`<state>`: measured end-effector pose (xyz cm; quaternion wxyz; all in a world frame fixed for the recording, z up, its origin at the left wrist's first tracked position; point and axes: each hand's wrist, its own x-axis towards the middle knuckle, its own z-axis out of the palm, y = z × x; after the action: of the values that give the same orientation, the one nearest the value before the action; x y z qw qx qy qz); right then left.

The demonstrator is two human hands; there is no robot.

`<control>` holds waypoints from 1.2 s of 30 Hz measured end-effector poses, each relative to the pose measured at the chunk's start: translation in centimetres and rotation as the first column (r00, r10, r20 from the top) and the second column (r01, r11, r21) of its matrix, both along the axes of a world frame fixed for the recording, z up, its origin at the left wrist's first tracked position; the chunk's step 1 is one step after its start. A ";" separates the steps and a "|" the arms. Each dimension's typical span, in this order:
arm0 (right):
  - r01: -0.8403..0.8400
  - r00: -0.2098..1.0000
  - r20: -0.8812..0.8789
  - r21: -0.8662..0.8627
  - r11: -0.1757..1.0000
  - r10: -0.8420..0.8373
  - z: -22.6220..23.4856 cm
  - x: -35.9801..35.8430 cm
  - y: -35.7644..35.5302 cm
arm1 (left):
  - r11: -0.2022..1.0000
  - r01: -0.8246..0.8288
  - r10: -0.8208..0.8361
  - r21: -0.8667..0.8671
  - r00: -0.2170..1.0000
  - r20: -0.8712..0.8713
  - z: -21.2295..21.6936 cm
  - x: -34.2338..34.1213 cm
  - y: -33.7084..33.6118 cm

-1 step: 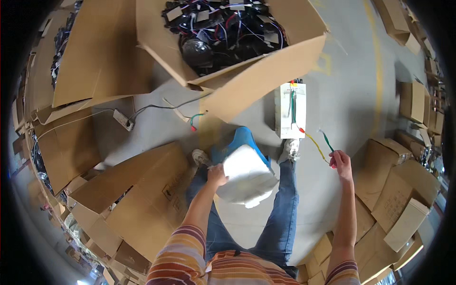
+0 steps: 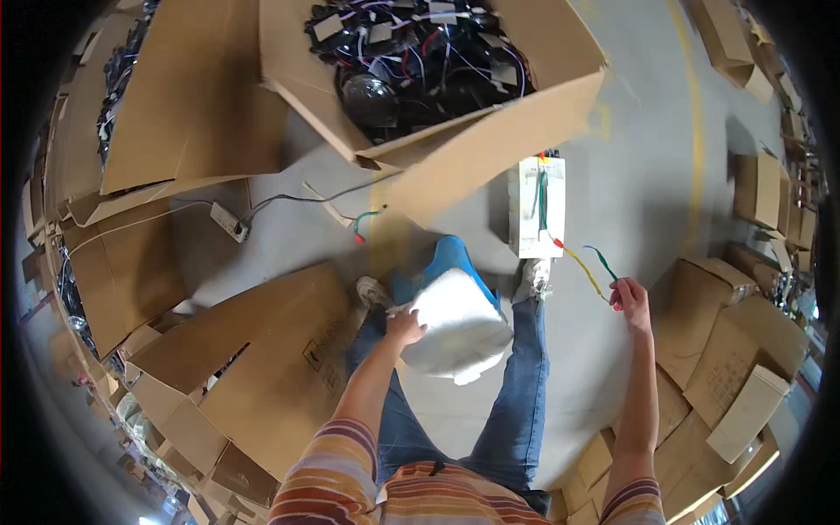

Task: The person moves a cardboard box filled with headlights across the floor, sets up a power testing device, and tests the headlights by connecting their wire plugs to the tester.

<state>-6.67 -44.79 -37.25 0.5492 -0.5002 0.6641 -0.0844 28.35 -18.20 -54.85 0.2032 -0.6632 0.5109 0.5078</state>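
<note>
the shirt (image 2: pixel 328 472) is striped in maroon, orange, yellow and paler bands, the jeans (image 2: pixel 518 394) blue. there are a green wire (image 2: pixel 604 260), a yellow wire (image 2: pixel 584 269) and an off-white box (image 2: pixel 530 238). the cardboard (image 2: pixel 507 144) is brown, the pad (image 2: pixel 451 306) white, the floor (image 2: pixel 643 184) grey with yellow lines (image 2: pixel 696 157).

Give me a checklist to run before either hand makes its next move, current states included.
1. Right hand has the green lead: ok, held by its lower end.
2. Green lead's upper end attached: not ok, it looks free in the air.
3. Yellow lead reaches from the white box to the right hand: ok.
4. Both leads joined together: cannot tell, the right hand covers that spot.
5. Left hand away from the leads: ok, it is at the white pad's left edge.
6. White box powered: cannot tell.
</note>
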 end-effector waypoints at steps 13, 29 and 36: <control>0.601 0.796 -0.028 -0.082 0.795 -0.604 5.7 1.0 3.5 | 0.661 -0.738 0.593 -0.135 0.625 -0.508 14.0 9.8 2.1; 0.744 0.666 0.130 -0.189 0.641 -0.735 -0.8 5.0 -27.1 | 0.141 -0.884 0.912 -0.446 0.291 -0.288 10.8 19.2 -25.9; 0.128 0.992 0.052 -0.346 0.929 -0.117 -2.3 17.0 -41.2 | 0.107 -0.847 0.980 -0.521 0.179 -0.091 7.0 22.9 -29.7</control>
<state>10.34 -85.99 -39.53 0.4556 -0.5458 0.6600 -0.2427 51.24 -47.92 -47.80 -0.2542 -0.9231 0.0505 0.2840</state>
